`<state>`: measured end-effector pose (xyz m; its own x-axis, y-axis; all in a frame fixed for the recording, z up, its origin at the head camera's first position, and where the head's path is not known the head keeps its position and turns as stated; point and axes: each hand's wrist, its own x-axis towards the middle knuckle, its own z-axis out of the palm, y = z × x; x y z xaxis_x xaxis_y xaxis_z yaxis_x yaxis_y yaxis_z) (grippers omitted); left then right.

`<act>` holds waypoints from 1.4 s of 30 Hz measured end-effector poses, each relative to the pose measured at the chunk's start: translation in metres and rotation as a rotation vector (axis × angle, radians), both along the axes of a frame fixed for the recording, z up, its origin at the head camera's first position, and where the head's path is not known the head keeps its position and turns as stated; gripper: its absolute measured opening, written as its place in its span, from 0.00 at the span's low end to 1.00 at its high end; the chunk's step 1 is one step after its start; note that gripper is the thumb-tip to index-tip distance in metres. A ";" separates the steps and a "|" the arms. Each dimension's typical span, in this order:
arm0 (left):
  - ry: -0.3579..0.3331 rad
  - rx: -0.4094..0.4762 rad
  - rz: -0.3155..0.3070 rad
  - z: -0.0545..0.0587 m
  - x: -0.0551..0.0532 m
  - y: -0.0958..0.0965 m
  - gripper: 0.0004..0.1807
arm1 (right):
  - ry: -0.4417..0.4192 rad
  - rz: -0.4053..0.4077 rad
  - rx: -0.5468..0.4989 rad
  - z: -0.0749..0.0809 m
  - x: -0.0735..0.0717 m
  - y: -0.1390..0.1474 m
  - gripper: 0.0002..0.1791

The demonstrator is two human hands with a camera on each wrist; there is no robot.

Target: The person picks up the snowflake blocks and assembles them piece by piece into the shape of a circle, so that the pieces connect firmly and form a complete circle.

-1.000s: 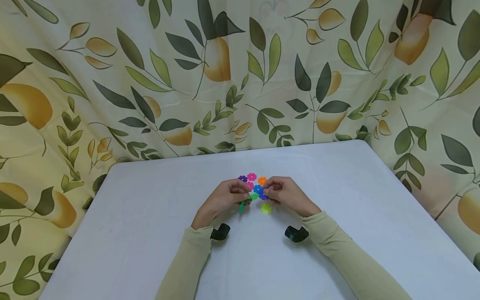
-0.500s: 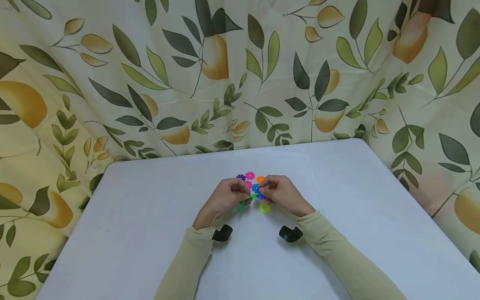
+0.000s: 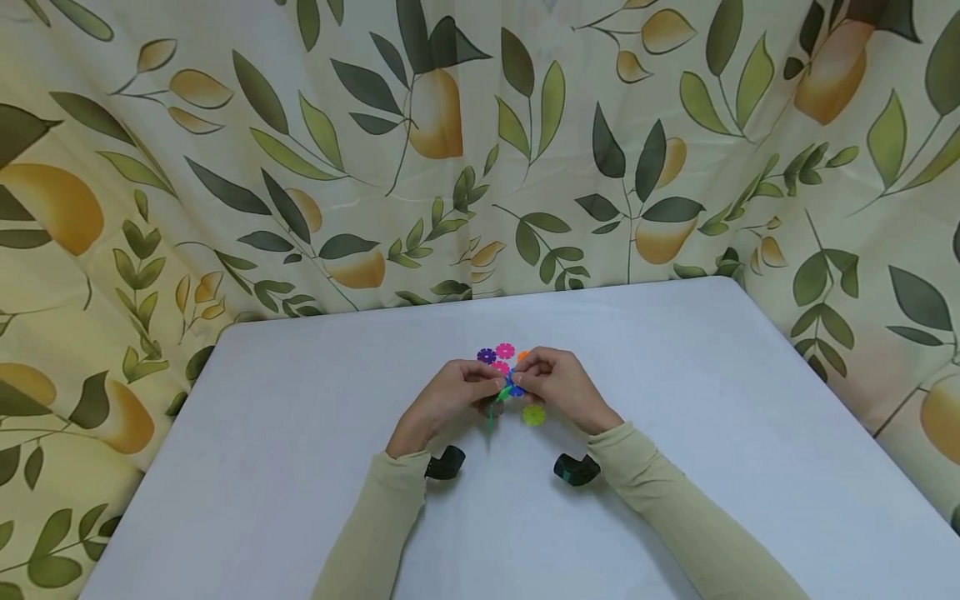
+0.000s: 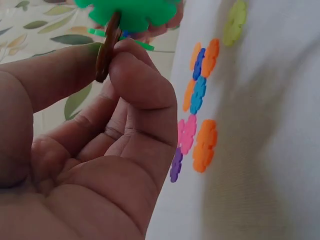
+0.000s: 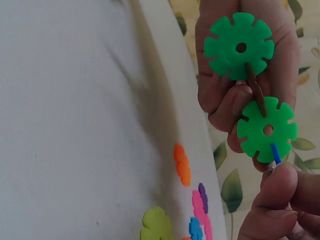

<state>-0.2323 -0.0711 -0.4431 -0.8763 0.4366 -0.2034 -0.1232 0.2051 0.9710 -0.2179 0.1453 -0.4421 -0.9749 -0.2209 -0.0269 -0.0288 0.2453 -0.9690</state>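
In the head view, my left hand (image 3: 442, 396) and right hand (image 3: 561, 385) almost meet over the table. My left thumb and forefinger pinch a brown notched plastic disc (image 4: 106, 55), seen edge-on in the left wrist view. Joined to the brown disc, as the right wrist view shows, are two green flower-shaped discs, an upper one (image 5: 225, 50) and a lower one (image 5: 252, 132). With thumb and fingertips my right hand pinches a blue disc (image 5: 276, 154) at the lower green disc's edge. Fingers hide most of the blue disc, so how deep it sits is unclear.
Loose discs lie around the hands on the white table (image 3: 300, 467): yellow-green (image 3: 534, 415), pink (image 3: 505, 351), purple (image 3: 486, 356), orange (image 4: 205, 145) and light blue (image 4: 198, 95). Black wrist cameras (image 3: 446, 463) jut inward from both wrists. A leaf-patterned curtain (image 3: 525, 167) hangs behind.
My right hand has shifted left, closer to my left hand, bringing the blue disc to the green one. The hanging green disc has turned more edge-on in the head view.
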 end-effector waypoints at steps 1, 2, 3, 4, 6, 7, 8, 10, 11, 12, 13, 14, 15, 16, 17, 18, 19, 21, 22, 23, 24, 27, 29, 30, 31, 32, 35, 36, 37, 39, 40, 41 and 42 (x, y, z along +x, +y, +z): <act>-0.004 -0.007 -0.001 -0.001 0.000 0.001 0.12 | 0.001 -0.007 -0.004 0.000 0.000 -0.001 0.06; -0.007 -0.012 -0.001 -0.001 0.000 0.001 0.12 | 0.002 -0.014 -0.005 0.000 0.001 -0.002 0.05; -0.006 -0.017 0.000 -0.002 0.000 0.002 0.12 | 0.007 -0.020 -0.004 -0.001 0.001 -0.002 0.05; -0.003 -0.023 0.001 -0.002 0.000 0.002 0.12 | 0.012 -0.023 -0.002 -0.001 0.001 -0.003 0.05; 0.004 -0.026 -0.001 -0.003 -0.001 0.002 0.11 | 0.023 -0.025 0.003 -0.002 0.002 -0.003 0.04; 0.006 -0.026 -0.001 -0.004 -0.001 0.002 0.11 | 0.032 -0.022 0.001 -0.002 0.002 -0.003 0.04; 0.007 -0.028 0.000 -0.003 -0.001 0.001 0.10 | 0.038 -0.020 -0.003 -0.002 0.002 -0.002 0.04; 0.011 -0.025 0.007 -0.002 -0.001 -0.001 0.10 | 0.043 -0.018 -0.014 -0.002 0.003 -0.001 0.04; 0.011 -0.024 0.011 -0.002 0.000 -0.002 0.10 | 0.045 -0.016 -0.015 -0.002 0.003 0.000 0.05; 0.010 -0.025 0.017 -0.001 0.000 -0.003 0.10 | 0.048 -0.013 -0.012 -0.002 0.003 0.001 0.05; 0.010 -0.026 0.023 -0.001 0.000 -0.003 0.10 | 0.051 -0.007 -0.004 -0.002 0.004 0.002 0.06; 0.010 -0.027 0.028 -0.001 -0.001 -0.004 0.10 | 0.051 -0.001 0.009 -0.003 0.004 0.004 0.07; 0.006 -0.023 0.031 -0.001 -0.001 -0.005 0.10 | 0.055 0.004 0.038 -0.004 0.005 0.005 0.07; 0.001 -0.020 0.031 -0.001 -0.001 -0.005 0.11 | 0.064 0.008 0.081 -0.005 0.005 0.006 0.07; -0.002 -0.020 0.031 -0.001 -0.001 -0.005 0.11 | 0.077 0.021 0.135 -0.006 0.005 0.008 0.07; -0.007 -0.016 0.031 -0.001 -0.002 -0.005 0.11 | 0.091 0.037 0.191 -0.008 0.006 0.010 0.06; -0.011 -0.007 0.028 -0.002 -0.002 -0.005 0.11 | 0.109 0.058 0.246 -0.009 0.006 0.012 0.06; -0.024 0.016 0.022 -0.002 -0.002 -0.005 0.11 | 0.145 0.104 0.351 -0.012 0.006 0.016 0.04; -0.030 0.026 0.021 -0.002 -0.002 -0.005 0.12 | 0.167 0.132 0.389 -0.013 0.007 0.018 0.04; -0.034 0.036 0.018 -0.002 -0.002 -0.004 0.12 | 0.183 0.163 0.410 -0.013 0.007 0.020 0.03; -0.040 0.047 0.017 -0.002 -0.002 -0.004 0.11 | 0.200 0.191 0.428 -0.014 0.007 0.021 0.03; -0.048 0.060 0.020 -0.002 -0.002 -0.003 0.10 | 0.248 0.256 0.490 -0.015 0.006 0.024 0.05; -0.054 0.063 0.022 -0.002 -0.001 -0.003 0.10 | 0.262 0.287 0.533 -0.014 0.006 0.024 0.07; -0.056 0.065 0.024 -0.002 -0.001 -0.003 0.09 | 0.265 0.298 0.555 -0.014 0.006 0.023 0.08; -0.057 0.066 0.023 -0.003 -0.001 -0.003 0.09 | 0.260 0.304 0.567 -0.013 0.006 0.023 0.08; -0.059 0.067 0.023 -0.003 0.000 -0.003 0.08 | 0.249 0.307 0.572 -0.012 0.007 0.023 0.09; -0.063 0.059 0.026 -0.003 0.000 -0.002 0.09 | 0.211 0.294 0.566 -0.011 0.008 0.024 0.10; -0.061 0.050 0.025 -0.003 0.000 -0.002 0.10 | 0.208 0.286 0.556 -0.010 0.009 0.025 0.10; -0.060 0.039 0.025 -0.003 0.000 -0.002 0.12 | 0.202 0.276 0.547 -0.011 0.010 0.027 0.10; -0.059 0.011 0.022 -0.004 -0.001 -0.002 0.16 | 0.198 0.257 0.530 -0.011 0.011 0.031 0.10; -0.058 0.000 0.022 -0.005 -0.001 -0.002 0.17 | 0.199 0.249 0.519 -0.011 0.011 0.033 0.10; -0.059 -0.009 0.020 -0.005 -0.002 -0.002 0.18 | 0.199 0.243 0.511 -0.011 0.012 0.035 0.09; -0.060 -0.022 0.020 -0.006 -0.002 -0.002 0.18 | 0.200 0.233 0.507 -0.011 0.013 0.037 0.09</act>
<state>-0.2339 -0.0734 -0.4490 -0.8709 0.4139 -0.2650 -0.1851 0.2231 0.9571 -0.2049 0.1820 -0.4532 -0.8994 -0.4370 -0.0058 -0.3072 0.6414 -0.7030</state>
